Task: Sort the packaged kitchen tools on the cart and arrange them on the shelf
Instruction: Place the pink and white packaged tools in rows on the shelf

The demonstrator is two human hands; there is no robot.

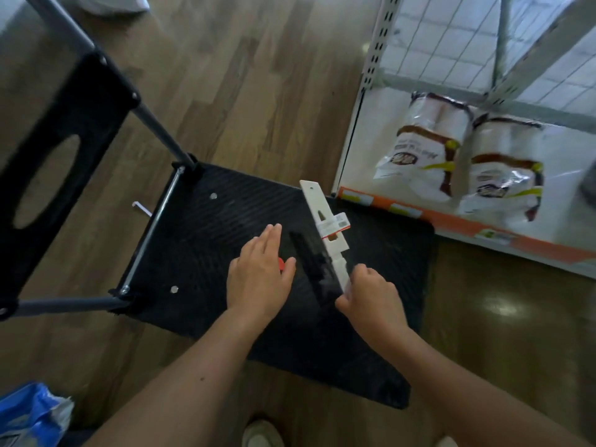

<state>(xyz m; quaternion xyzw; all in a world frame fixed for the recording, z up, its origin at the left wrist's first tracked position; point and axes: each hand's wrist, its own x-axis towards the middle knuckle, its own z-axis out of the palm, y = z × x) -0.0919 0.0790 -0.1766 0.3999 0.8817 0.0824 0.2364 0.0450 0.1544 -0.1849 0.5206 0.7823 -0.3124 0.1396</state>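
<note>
Both arms are bare from the bottom edge of the view up to the hands, with no sleeve, watch, bracelet or ring showing on either. The left hand point(258, 279) and the right hand point(371, 301) are ungloved. A small dark mole sits on the left forearm point(180, 375), partway along its length. At the bottom edge, two pale, rounded shoe toes point(262, 434) show, the right one only in part.
</note>
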